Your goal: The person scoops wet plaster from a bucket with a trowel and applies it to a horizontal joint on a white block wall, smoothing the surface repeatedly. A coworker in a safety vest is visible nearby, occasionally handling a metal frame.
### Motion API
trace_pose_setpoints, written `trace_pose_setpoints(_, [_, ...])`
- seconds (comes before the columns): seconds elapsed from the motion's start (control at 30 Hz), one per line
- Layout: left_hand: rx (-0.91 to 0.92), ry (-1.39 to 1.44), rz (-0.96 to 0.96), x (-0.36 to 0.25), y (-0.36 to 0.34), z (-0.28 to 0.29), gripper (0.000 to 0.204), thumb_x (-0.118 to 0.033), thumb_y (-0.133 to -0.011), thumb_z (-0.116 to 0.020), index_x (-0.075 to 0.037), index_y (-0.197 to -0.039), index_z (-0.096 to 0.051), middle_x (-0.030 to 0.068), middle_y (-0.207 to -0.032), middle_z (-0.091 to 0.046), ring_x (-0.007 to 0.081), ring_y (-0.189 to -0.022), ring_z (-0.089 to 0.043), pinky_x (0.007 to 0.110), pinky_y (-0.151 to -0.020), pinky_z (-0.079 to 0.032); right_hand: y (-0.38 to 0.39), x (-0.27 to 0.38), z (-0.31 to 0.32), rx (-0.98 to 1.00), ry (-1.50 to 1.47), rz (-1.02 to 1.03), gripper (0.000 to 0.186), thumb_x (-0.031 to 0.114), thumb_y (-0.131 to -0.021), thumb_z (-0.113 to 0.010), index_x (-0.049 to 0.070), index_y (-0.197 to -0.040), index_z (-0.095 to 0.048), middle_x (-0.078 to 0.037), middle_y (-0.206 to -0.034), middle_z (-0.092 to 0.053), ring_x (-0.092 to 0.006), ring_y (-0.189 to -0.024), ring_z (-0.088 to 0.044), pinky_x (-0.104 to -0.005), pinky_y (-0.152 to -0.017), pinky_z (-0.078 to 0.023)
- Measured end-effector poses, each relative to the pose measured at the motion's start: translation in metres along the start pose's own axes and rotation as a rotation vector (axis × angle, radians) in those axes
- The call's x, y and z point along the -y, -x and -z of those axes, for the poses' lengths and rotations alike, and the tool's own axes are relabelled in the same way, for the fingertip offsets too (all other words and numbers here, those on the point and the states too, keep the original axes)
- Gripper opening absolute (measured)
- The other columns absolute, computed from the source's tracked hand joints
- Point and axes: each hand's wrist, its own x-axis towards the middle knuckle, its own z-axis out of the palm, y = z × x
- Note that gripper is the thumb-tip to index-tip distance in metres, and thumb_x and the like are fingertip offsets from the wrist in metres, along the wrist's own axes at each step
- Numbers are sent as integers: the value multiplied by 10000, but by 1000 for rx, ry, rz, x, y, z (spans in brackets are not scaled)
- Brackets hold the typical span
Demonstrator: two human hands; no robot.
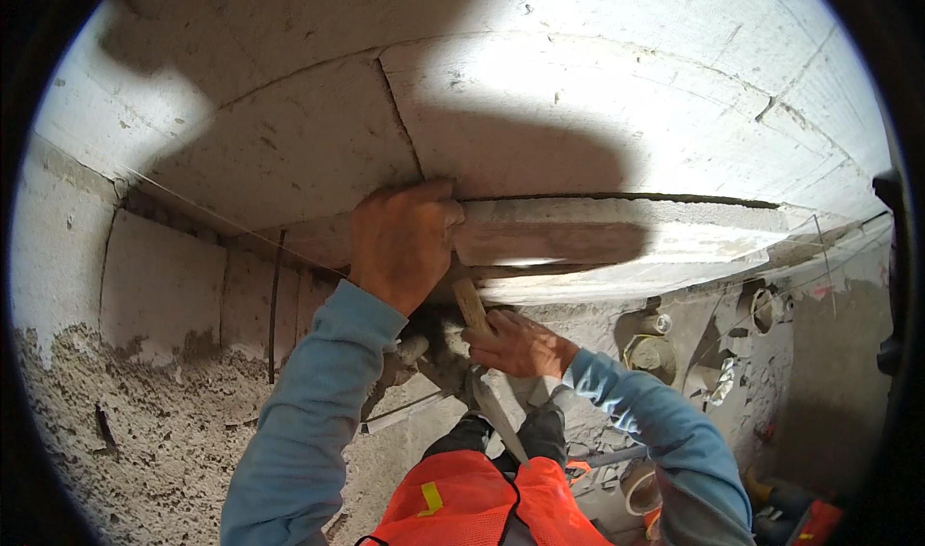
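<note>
My left hand [403, 242] is closed over the near edge of a pale block slab [708, 223] in the white block wall [520, 83], its fingertips at a dark horizontal gap. Below it, my right hand [515, 344] grips a narrow, pale wooden batten [469, 298], which slants up under my left hand. A long, flat, light-coloured strip [499, 416] runs down from near my right hand toward my orange vest; whether it joins the batten is hidden.
A taut string [212, 209] crosses the wall at left, near a dark vertical rod [277, 291]. Buckets [650, 358], pipe-like cylinders [761, 310] and rubble [597, 430] lie below at right. Another person in orange [814, 522] is at the lower right. Rough mortar [164, 421] covers the left surface.
</note>
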Motion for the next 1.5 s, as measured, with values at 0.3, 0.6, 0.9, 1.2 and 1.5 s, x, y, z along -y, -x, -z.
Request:
trace_pose_setpoints(0.3, [53, -5, 38, 0, 1, 2, 155, -131, -832, -836, -129, -975, -894, 86, -1195, -833, 356, -983, -803, 456, -875, -641, -2, -6, 5, -135, 113, -54, 328, 249, -901, -735, 92, -1184, -686, -104, -1550, -585, -380, -1180, -652, -468, -983, -631])
trace_pose_setpoints(0.6, [-64, -31, -106, 14, 6, -11, 265, -344, -834, -892, -104, -941, -862, 138, -1062, -801, 377, -937, -775, 485, -796, -611, 2, 13, -23, -222, 419, -82, 464, 246, -937, -667, 131, -1383, -720, -138, -1621, -587, -314, -1383, -625, -527, -1202, -484])
trace_pose_setpoints(0.9, [-65, 357, -616, -122, -66, -50, 682, -207, -784, -945, -28, -1409, -741, 213, -1386, -728, 435, -1301, -686, 497, -1132, -561, 74, 118, -41, -386, -60, -1254, 309, 128, -961, -747, 42, -1248, -673, -209, -1268, -687, -367, -1064, -687, -476, -944, -592])
trace_pose_setpoints(1.2, [164, -204, -901, -189, -117, -134, 757, -79, -1061, -667, -15, -1732, -322, 166, -1783, -387, 280, -1660, -371, 399, -1427, -250, 187, 57, 9, -2058, -488, -1545, 288, 207, -1150, -633, -51, -1277, -636, -65, -813, -631, -145, -632, -612, -326, -564, -520])
trace_pose_setpoints(1.5, [193, -76, -889, -187, -119, -134, 732, -93, -1082, -624, -39, -1738, -302, 141, -1807, -352, 256, -1666, -360, 376, -1435, -225, 235, -51, 55, -2725, -584, -1218, 270, 203, -1147, -627, -60, -1179, -681, -109, -829, -682, -197, -627, -626, -403, -606, -564])
